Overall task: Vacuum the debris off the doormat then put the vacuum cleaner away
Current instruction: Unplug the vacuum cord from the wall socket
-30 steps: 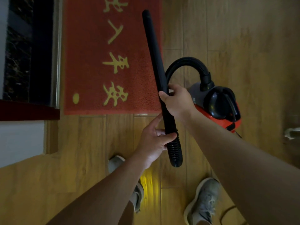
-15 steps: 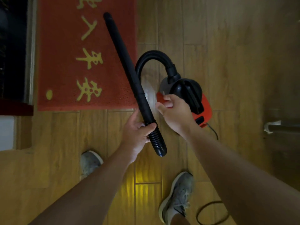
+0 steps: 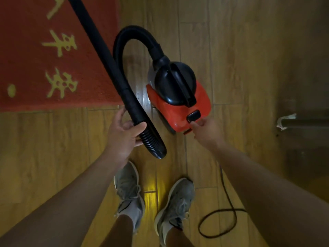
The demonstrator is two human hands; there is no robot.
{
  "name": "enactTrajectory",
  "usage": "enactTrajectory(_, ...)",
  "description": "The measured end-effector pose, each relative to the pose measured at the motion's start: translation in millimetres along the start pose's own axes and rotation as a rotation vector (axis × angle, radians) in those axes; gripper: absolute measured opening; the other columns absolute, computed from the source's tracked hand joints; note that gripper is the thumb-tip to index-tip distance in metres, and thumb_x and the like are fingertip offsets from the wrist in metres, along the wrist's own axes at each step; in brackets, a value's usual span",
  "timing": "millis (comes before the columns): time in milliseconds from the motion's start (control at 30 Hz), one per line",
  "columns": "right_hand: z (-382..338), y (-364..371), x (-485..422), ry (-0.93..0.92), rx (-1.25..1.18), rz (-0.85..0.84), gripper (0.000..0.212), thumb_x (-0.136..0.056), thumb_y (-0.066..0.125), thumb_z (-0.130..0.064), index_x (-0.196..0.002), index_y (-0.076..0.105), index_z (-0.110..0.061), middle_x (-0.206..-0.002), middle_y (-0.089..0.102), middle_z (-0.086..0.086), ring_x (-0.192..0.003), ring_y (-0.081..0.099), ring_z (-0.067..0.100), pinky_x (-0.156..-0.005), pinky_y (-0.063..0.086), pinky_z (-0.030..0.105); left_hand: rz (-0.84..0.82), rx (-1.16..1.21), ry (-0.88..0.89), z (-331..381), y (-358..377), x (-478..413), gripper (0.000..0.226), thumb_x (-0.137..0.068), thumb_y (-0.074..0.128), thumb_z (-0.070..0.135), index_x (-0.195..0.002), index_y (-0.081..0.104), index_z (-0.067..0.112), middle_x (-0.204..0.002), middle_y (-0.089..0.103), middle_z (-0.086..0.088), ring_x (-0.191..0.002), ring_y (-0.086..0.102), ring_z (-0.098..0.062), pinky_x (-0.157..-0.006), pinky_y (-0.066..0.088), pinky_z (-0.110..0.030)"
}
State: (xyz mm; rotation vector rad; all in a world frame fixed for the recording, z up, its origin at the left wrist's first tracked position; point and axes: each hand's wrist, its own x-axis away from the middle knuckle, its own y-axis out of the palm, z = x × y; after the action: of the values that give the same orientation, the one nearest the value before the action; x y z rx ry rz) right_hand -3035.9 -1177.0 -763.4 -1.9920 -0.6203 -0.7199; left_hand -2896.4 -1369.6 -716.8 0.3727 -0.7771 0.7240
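The red doormat (image 3: 35, 68) with yellow characters lies at the upper left on the wooden floor. A small red and black vacuum cleaner (image 3: 163, 104) stands on the floor just right of the mat's corner. Its black hose (image 3: 135, 32) arcs up from the top and runs into the long black wand (image 3: 99, 49). My left hand (image 3: 124, 138) grips the wand where it meets the ribbed hose end, and the wand slants up over the mat. My right hand (image 3: 206, 131) reaches to the vacuum's near end, a fingertip touching just below the black switch (image 3: 193, 116).
The black power cord (image 3: 226, 193) trails from the vacuum and loops on the floor at the lower right. My two grey shoes (image 3: 128, 189) (image 3: 176, 202) stand just below the vacuum. A dark furniture piece with a pale fitting (image 3: 286, 121) is at the right edge.
My right hand let go of the wand and moved down to the vacuum's near end by the switch. The view shifted right, so the mat slid left. My left hand kept its grip.
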Motion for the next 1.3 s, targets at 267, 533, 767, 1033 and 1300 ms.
enactTrajectory(267, 16.1, 14.8, -40.2, 0.038, -0.048, 0.024, 0.039, -0.098, 0.051, -0.033, -0.075, 0.064, -0.005, -0.079, 0.071, 0.017, -0.077, 0.07, 0.036, -0.078, 0.057, 0.054, -0.014, -0.016, 0.015, -18.5, -2.5, -16.8, 0.077, -0.089, 0.07, -0.001, -0.151, 0.038, 0.031, -0.103, 0.072, -0.01, -0.091, 0.076, -0.022, -0.076, 0.06, -0.049)
enactTrajectory(533, 22.1, 18.0, -62.8, 0.103, -0.082, 0.026, 0.029, -0.095, 0.062, -0.027, -0.069, 0.059, -0.013, -0.079, 0.072, 0.016, -0.077, 0.072, 0.034, -0.077, 0.059, 0.053, -0.01, -0.011, 0.025, -26.3, 3.6, -25.0, 0.077, -0.09, 0.068, -0.002, -0.151, 0.037, 0.032, -0.11, 0.071, -0.013, -0.097, 0.075, -0.024, -0.08, 0.061, -0.05)
enactTrajectory(767, 27.1, 23.3, -70.9, 0.183, -0.142, 0.011, 0.024, -0.096, 0.064, -0.031, -0.078, 0.063, -0.016, -0.079, 0.073, 0.01, -0.073, 0.073, 0.027, -0.059, 0.054, 0.037, -0.024, -0.021, 0.005, -32.1, 12.3, -34.8, 0.076, -0.088, 0.07, -0.002, -0.149, 0.038, 0.03, -0.111, 0.071, -0.016, -0.096, 0.075, -0.025, -0.079, 0.061, -0.052)
enactTrajectory(1033, 30.1, 20.0, -73.5, 0.236, -0.201, -0.036, 0.023, -0.098, 0.064, -0.029, -0.082, 0.062, -0.013, -0.076, 0.07, 0.006, -0.056, 0.067, 0.015, -0.03, 0.034, 0.013, -0.022, -0.032, -0.028, -43.5, 22.1, -38.6, 0.078, -0.088, 0.07, -0.003, -0.149, 0.037, 0.034, -0.119, 0.069, -0.021, -0.102, 0.074, -0.032, -0.082, 0.06, -0.054)
enactTrajectory(1300, 31.0, 21.2, -61.7, 0.195, -0.179, -0.021, 0.029, -0.097, 0.06, -0.037, -0.082, 0.067, -0.012, -0.072, 0.076, 0.004, -0.067, 0.074, 0.023, -0.072, 0.061, 0.045, -0.002, -0.048, -0.036, -45.0, 26.0, -31.1, 0.077, -0.09, 0.068, -0.003, -0.15, 0.037, 0.034, -0.11, 0.073, -0.011, -0.101, 0.075, -0.026, -0.081, 0.058, -0.05)
